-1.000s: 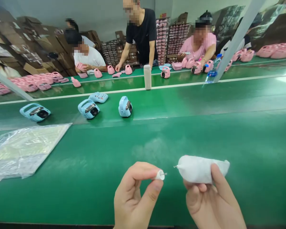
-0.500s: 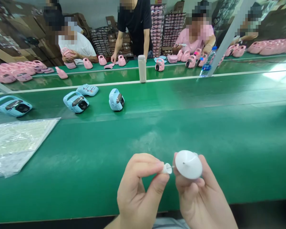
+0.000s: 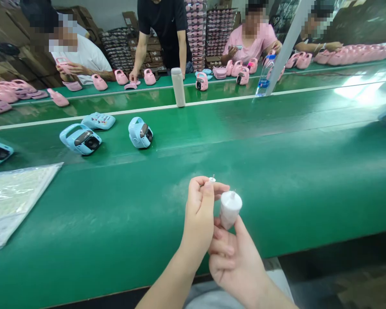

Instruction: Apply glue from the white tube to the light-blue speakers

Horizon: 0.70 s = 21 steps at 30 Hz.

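Thumb and fingers of my left hand point(image 3: 199, 214) pinch a small white cap point(image 3: 212, 180) with a thin metal pin sticking up from it. Just to the right, my right hand point(image 3: 234, 262) grips a larger white rounded piece point(image 3: 230, 209) from below. Its flat top faces up, with a small tip in the middle. The two white pieces are apart, close together above the green work surface point(image 3: 116, 223).
Blue camera-shaped cases point(image 3: 140, 133) stand across the middle left. A clear plastic bag point(image 3: 19, 197) lies at the left. Beyond them are a pale bottle point(image 3: 178, 88), a water bottle point(image 3: 265, 76), pink cases point(image 3: 149, 77) and several people at the far bench.
Both hands have moved up and away from the front edge. The large white piece is turned more upright, and the small cap now points up. The view has shifted to the right.
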Available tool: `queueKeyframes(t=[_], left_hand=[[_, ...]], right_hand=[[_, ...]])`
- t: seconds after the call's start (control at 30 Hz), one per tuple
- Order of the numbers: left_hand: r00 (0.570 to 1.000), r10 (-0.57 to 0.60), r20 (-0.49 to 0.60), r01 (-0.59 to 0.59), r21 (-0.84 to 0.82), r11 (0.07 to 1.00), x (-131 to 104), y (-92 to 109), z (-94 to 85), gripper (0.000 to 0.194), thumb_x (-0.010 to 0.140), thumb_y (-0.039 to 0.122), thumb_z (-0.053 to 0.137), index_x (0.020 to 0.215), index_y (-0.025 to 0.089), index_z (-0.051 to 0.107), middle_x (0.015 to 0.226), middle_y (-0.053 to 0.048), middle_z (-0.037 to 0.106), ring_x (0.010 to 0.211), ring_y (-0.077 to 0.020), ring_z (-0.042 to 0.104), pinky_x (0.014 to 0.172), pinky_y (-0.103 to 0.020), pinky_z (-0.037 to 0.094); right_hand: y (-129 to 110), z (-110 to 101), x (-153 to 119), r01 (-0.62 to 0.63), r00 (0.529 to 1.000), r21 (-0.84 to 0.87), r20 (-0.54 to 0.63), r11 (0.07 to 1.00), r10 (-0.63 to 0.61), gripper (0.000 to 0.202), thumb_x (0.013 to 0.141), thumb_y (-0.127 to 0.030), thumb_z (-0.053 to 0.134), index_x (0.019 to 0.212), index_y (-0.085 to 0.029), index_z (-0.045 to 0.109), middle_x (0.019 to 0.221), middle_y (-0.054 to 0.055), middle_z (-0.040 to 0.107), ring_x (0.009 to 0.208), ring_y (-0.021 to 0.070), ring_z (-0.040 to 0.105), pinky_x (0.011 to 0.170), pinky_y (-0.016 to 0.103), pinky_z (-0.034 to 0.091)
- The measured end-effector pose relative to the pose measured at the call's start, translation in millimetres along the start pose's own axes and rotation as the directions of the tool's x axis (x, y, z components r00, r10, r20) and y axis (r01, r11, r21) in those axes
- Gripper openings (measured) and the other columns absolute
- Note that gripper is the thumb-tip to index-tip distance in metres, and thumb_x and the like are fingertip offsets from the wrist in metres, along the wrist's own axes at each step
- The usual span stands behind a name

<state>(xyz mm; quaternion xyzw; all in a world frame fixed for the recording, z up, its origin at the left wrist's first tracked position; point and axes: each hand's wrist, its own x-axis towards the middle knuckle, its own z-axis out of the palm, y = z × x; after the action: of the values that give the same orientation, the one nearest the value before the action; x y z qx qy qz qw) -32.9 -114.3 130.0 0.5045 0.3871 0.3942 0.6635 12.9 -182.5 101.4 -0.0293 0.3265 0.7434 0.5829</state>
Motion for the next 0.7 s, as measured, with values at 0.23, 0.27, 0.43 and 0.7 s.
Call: queueKeyframes(t=[0.23, 0.27, 0.43, 0.7], left_hand=[[0.993, -0.115, -0.013, 0.114, -0.024, 0.993, 9.8, -7.7, -1.2, 0.025, 0.09, 0.043, 0.046, 0.087, 0.019, 0.053, 0.069, 0.003, 0.058, 0.055, -0.0071, 0.052, 0.05, -0.016, 0.043], [0.992, -0.122, -0.019, 0.121, -0.026, 0.992, 8.5, -8.1, -1.2, 0.025, 0.09, 0.044, 0.046, 0.088, 0.02, 0.054, 0.066, 0.004, 0.055, 0.053, -0.0067, 0.05, 0.047, -0.016, 0.041], [0.987, -0.16, -0.032, 0.159, -0.034, 0.987, 0.9, -4.8, 2.0, 0.023, 0.089, 0.045, 0.047, 0.087, 0.023, 0.052, 0.063, 0.004, 0.054, 0.055, -0.008, 0.052, 0.047, -0.015, 0.042], [0.981, -0.192, 0.003, 0.192, -0.057, 0.98, -0.7, 0.6, 8.8, 0.025, 0.09, 0.047, 0.045, 0.087, 0.023, 0.052, 0.067, 0.003, 0.056, 0.054, -0.0082, 0.051, 0.046, -0.017, 0.042]], right_hand=[[4.5, -5.2, 4.9, 0.084, 0.991, 0.022, -0.107, 0.996, -0.081, 0.065, 0.093, -0.069, 0.026, 0.069, -0.014, 0.05, 0.048, -0.006, 0.035, 0.03, 0.0046, 0.03, 0.029, 0.011, 0.016], [5.7, -5.4, 5.1, 0.081, 0.99, 0.027, -0.115, 0.996, -0.077, 0.064, 0.093, -0.068, 0.026, 0.07, -0.014, 0.051, 0.048, -0.006, 0.036, 0.03, 0.0047, 0.03, 0.029, 0.012, 0.016], [7.0, -5.2, 5.1, 0.096, 0.984, 0.063, -0.156, 0.993, -0.085, 0.066, 0.094, -0.067, 0.026, 0.066, -0.013, 0.051, 0.048, -0.003, 0.042, 0.029, 0.0051, 0.032, 0.028, 0.013, 0.019], [8.6, -1.5, -5.0, 0.103, 0.978, 0.103, -0.192, 0.989, -0.081, 0.067, 0.093, -0.066, 0.031, 0.058, -0.012, 0.05, 0.045, -0.003, 0.041, 0.027, 0.0047, 0.031, 0.028, 0.013, 0.017]])
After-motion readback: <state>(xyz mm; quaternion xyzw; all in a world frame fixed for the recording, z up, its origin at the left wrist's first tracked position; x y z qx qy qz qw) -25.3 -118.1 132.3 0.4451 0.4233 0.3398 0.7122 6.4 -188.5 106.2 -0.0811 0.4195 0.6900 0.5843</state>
